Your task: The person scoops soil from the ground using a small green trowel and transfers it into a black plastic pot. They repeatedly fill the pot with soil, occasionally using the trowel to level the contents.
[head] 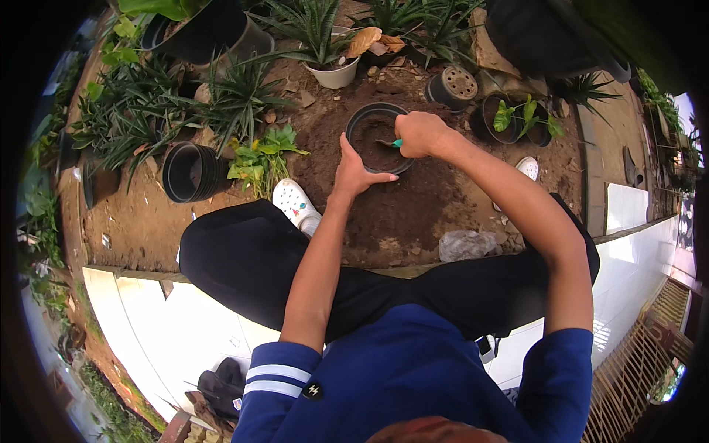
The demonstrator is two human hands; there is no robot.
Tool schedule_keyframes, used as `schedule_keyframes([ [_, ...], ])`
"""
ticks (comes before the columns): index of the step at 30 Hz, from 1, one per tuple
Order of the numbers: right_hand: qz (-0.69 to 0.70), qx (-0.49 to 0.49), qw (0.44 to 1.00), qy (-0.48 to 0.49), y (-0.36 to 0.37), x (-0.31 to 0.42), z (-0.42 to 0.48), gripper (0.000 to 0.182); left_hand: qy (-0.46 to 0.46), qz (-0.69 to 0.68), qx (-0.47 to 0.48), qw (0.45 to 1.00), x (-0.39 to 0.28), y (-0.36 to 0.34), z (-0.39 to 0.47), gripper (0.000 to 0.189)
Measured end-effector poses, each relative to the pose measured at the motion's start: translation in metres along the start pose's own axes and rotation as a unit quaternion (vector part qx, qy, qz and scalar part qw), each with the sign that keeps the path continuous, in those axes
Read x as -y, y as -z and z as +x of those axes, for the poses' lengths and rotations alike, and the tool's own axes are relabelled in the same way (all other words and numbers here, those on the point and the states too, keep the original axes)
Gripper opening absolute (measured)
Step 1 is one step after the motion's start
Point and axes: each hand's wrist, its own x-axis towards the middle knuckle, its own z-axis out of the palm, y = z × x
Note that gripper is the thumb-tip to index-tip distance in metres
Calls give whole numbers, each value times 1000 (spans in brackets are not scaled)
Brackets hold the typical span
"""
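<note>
A round black plastic plant pot (353, 119) stands on the bare soil between my feet, with brown soil (372, 130) inside it. My left hand (354, 174) rests against the pot's near left side, thumb spread along the rim and fingers up its wall. In my right hand (422, 134) is the green handle of a small hand trowel (396, 143). Its metal blade reaches into the pot over the soil; my fist hides most of the handle. Dark loose soil (399, 207) surrounds the pot on the ground.
Nested black pots (191, 173) lie at the left beside a leafy seedling bunch (266, 158). Spiky plants (238, 105) grow behind them. A white pot (334, 75) and an upturned black pot (453, 88) stand beyond. Potted seedlings (501, 119) are at right; a crumpled plastic bag (467, 245) lies near my knee.
</note>
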Motion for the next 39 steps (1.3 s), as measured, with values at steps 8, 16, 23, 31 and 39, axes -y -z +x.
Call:
schedule_keyframes([
  [8, -33, 48, 996, 61, 3, 50, -39, 27, 53, 55, 7, 997, -14, 5, -4, 157],
  [16, -59, 56, 995, 59, -6, 38, -54, 25, 39, 30, -4, 999, -10, 2, -2, 158],
  [23, 11, 14, 999, -50, 30, 9, -23, 24, 48, 44, 1, 998, -14, 0, -2, 161],
  [31, 93, 134, 977, -138, 18, 13, -5, 29, 30, 40, 2, 999, -7, 0, 0, 162],
  [39, -71, 94, 981, -153, 45, 7, -17, 36, 40, 47, 0, 998, -6, -1, 0, 161],
])
